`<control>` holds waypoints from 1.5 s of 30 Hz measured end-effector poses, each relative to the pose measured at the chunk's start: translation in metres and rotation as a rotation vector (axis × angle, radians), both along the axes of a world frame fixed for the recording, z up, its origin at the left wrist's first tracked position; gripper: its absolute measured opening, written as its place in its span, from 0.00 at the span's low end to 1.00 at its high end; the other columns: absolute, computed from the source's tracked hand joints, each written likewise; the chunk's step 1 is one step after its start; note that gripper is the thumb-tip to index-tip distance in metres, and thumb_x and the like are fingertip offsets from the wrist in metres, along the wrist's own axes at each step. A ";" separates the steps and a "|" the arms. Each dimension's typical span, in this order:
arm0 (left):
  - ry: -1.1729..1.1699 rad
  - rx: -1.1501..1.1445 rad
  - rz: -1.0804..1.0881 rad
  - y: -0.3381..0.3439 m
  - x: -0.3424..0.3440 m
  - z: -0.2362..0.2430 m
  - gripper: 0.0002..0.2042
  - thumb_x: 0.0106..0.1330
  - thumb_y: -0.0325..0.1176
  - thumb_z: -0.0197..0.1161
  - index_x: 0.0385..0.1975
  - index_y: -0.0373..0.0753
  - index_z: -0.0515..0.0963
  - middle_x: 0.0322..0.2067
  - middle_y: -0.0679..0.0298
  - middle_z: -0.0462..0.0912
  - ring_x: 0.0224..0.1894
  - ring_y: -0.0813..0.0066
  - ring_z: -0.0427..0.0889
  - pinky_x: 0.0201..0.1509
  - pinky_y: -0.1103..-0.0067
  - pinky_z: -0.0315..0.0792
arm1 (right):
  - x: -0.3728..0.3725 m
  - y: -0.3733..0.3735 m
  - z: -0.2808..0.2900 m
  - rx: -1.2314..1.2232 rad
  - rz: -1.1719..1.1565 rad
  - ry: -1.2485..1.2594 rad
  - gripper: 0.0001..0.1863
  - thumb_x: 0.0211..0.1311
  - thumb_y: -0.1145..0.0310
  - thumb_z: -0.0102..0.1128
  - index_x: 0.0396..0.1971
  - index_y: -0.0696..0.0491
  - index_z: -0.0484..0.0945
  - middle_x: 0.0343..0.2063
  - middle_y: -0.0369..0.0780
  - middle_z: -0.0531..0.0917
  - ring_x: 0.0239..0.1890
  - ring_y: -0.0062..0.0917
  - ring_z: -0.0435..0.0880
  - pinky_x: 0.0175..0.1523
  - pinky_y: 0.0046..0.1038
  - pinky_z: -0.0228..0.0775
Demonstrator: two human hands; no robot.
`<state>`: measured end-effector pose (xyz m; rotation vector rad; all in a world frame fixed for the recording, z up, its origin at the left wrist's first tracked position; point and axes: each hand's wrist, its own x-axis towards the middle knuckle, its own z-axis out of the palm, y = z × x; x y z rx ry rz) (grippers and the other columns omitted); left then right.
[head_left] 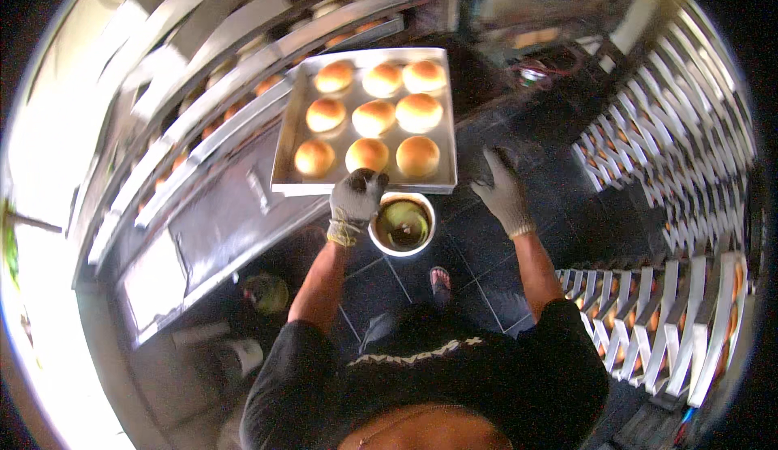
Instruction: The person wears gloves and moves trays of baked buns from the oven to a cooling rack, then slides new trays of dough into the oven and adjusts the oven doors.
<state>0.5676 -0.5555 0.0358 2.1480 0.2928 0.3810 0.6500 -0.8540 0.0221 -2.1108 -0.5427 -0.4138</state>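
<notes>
Several round, golden-topped buns [374, 117] sit spaced apart in a square metal baking tray [283, 154] in front of me. My left hand [356, 194], in a pale grey work glove with dark fingertips, grips the tray's near edge; its fingers curl over the rim beside a bun. Away to the right of the tray, my right hand [504, 193], gloved alike, is held out with thumb and fingers apart and nothing in it. Just below the tray's near edge shows a white round tub [433, 227] with a dark, greenish inside.
A metal rack [243, 69] with blurred trays of buns stands at the left, above a shiny metal surface [231, 199]. Stacked trays of buns fill racks [640, 320] at the right. Dark floor tiles [478, 264] lie below, and my foot [439, 276] shows there.
</notes>
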 end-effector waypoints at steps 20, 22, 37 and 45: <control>0.328 0.804 0.131 0.393 -0.295 0.018 0.10 0.55 0.41 0.64 0.30 0.43 0.84 0.29 0.52 0.84 0.36 0.48 0.83 0.47 0.61 0.77 | -0.222 0.309 0.073 -0.227 0.118 0.076 0.20 0.56 0.76 0.58 0.51 0.57 0.76 0.50 0.44 0.80 0.49 0.37 0.82 0.56 0.32 0.74; 0.342 1.038 0.085 0.468 -0.336 0.003 0.06 0.53 0.35 0.61 0.27 0.43 0.83 0.26 0.55 0.83 0.34 0.49 0.82 0.54 0.64 0.73 | -0.237 0.338 0.061 -0.440 0.087 -0.119 0.21 0.51 0.75 0.60 0.49 0.57 0.78 0.61 0.49 0.73 0.65 0.47 0.67 0.66 0.37 0.65; -0.165 0.459 0.761 0.772 -0.712 -0.015 0.20 0.61 0.26 0.63 0.55 0.38 0.73 0.43 0.57 0.84 0.42 0.67 0.83 0.47 0.75 0.76 | -0.512 0.733 0.006 -0.265 0.715 -0.330 0.26 0.25 0.54 0.81 0.26 0.54 0.80 0.29 0.44 0.80 0.40 0.43 0.78 0.49 0.44 0.72; -0.342 -0.648 0.791 0.794 -0.761 -0.009 0.29 0.67 0.30 0.60 0.65 0.24 0.62 0.50 0.58 0.80 0.49 0.75 0.77 0.55 0.78 0.72 | -0.604 0.882 0.026 -0.348 0.536 -0.219 0.28 0.34 0.44 0.77 0.17 0.56 0.77 0.19 0.47 0.78 0.29 0.44 0.79 0.40 0.44 0.71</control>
